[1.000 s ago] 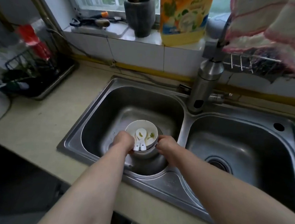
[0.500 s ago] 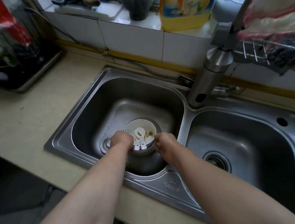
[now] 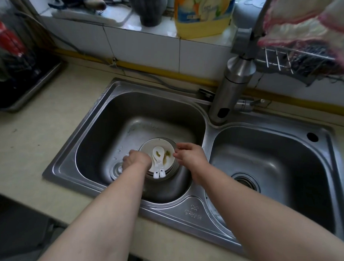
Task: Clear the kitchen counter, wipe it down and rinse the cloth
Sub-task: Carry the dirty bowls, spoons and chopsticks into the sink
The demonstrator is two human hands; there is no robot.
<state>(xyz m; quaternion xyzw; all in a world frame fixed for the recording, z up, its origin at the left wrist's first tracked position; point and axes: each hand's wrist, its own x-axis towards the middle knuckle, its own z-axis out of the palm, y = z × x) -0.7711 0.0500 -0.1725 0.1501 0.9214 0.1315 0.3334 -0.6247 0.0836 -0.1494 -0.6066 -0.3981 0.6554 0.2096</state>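
Note:
A white bowl (image 3: 146,149) holding two white spoons (image 3: 158,155) and green food scraps is nested in a metal bowl (image 3: 175,168) on the floor of the left basin of the steel sink (image 3: 101,111). My left hand (image 3: 137,160) grips the left side of the stacked bowls, its fingers curled down out of sight. My right hand (image 3: 189,156) is at the right rim with fingers loosely spread, its fingertips just at the edge. A pink and white cloth (image 3: 309,27) hangs over a wire rack at the top right.
The tap (image 3: 232,89) stands between the two basins. The right basin (image 3: 274,154) holds only its drain (image 3: 245,182). A dark dish rack (image 3: 16,74) sits on the beige counter (image 3: 28,143) at the left. A yellow detergent pouch (image 3: 202,13) and a grey pot stand on the sill.
Both hands lowered the stacked bowls to the floor of the left basin. My right hand has loosened from the rim, while the left still holds on.

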